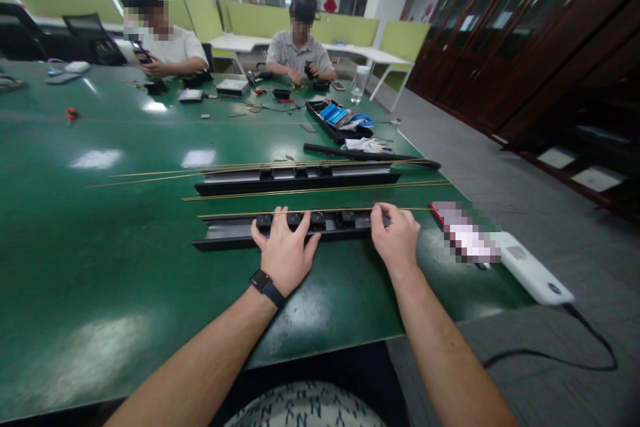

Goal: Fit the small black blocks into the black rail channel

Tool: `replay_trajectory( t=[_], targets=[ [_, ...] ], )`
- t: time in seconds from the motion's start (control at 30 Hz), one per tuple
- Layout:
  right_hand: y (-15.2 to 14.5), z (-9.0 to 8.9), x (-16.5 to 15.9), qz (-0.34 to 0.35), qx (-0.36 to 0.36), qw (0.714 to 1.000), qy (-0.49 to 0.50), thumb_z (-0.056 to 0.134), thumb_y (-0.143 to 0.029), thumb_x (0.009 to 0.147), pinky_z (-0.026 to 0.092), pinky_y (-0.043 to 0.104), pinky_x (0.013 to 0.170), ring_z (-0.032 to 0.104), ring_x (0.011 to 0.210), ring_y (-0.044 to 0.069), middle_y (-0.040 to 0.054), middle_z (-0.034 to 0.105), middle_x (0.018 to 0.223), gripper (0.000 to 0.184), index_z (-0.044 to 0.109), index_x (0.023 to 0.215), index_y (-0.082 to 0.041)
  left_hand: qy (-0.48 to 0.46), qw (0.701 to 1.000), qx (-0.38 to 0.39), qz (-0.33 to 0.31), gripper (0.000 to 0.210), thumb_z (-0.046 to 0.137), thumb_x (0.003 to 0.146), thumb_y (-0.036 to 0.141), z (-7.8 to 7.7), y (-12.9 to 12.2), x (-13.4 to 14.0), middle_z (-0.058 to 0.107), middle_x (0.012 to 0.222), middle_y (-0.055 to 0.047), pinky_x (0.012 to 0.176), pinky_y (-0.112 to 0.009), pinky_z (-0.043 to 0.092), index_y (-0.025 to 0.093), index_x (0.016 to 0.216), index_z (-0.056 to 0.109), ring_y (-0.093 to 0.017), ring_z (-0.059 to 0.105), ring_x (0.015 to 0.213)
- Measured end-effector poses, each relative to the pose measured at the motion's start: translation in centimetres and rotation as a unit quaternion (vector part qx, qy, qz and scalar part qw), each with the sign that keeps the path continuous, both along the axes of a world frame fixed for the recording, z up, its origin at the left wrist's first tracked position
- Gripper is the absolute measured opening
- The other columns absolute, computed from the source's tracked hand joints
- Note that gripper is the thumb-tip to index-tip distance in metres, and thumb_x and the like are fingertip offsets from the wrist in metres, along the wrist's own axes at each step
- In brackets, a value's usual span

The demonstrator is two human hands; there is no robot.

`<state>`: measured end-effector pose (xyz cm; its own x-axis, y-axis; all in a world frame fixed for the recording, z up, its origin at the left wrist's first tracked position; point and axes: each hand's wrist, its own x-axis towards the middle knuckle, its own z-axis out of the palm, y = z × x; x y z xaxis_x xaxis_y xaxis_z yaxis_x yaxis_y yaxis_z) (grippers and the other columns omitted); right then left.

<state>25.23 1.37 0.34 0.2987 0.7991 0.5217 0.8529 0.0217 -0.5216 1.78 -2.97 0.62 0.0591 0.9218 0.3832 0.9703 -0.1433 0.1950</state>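
Note:
A long black channel (230, 232) with a silvery inner face lies across the green table in front of me, several small black blocks (345, 218) set along it. My left hand (286, 243) rests over its middle, fingers spread on the blocks and the far edge. At the right end, my right hand (397, 233) has thumb and forefinger pinched on a thin brass-coloured rod (235, 215), which runs along the channel's far side. Just beyond, two more thin rods (225, 197) lie side by side. Part of the channel is hidden under both hands.
A second black channel (350, 180) lies farther back, with thin rods over it. Behind it are a black strip (370, 155), white gloves (367, 145) and a black tray (325, 123). To the right are a phone (463, 230) and a cabled white device (533, 267). Two people sit opposite.

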Motion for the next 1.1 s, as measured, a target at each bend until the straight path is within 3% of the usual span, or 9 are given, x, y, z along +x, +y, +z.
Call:
replay_trajectory(
  t=[0.6, 0.87, 1.1],
  targets=[
    [0.15, 0.04, -0.02, 0.000, -0.005, 1.000, 0.007, 0.051, -0.044, 0.098, 0.037, 0.044, 0.101, 0.062, 0.107, 0.027, 0.0085, 0.079, 0.101, 0.034, 0.078, 0.103, -0.024, -0.011, 1.000, 0.008, 0.000, 0.048, 0.052, 0.104, 0.050, -0.10, 0.11, 0.01, 0.051, 0.157, -0.025, 0.119, -0.076, 0.017, 0.033, 0.147, 0.063, -0.038, 0.042, 0.152],
    [0.54, -0.42, 0.42, -0.036, 0.010, 0.999, -0.006, 0.050, -0.045, 0.098, 0.038, 0.045, 0.099, 0.060, 0.106, 0.029, 0.0102, 0.077, 0.099, 0.036, 0.078, 0.102, -0.022, -0.007, 1.000, 0.009, 0.001, 0.048, 0.051, 0.104, 0.049, 0.10, 0.15, 0.05, 0.053, 0.155, -0.025, 0.118, -0.076, 0.019, 0.033, 0.147, 0.063, -0.039, 0.043, 0.151],
    [0.46, -0.22, 0.33, -0.014, 0.007, 1.000, 0.003, 0.053, -0.043, 0.097, 0.036, 0.044, 0.100, 0.061, 0.103, 0.027, 0.0078, 0.077, 0.098, 0.033, 0.077, 0.108, -0.024, -0.007, 1.000, 0.012, -0.002, 0.048, 0.052, 0.104, 0.049, 0.06, 0.20, -0.01, 0.052, 0.156, -0.026, 0.117, -0.077, 0.020, 0.032, 0.147, 0.063, -0.039, 0.043, 0.151]
  ],
)
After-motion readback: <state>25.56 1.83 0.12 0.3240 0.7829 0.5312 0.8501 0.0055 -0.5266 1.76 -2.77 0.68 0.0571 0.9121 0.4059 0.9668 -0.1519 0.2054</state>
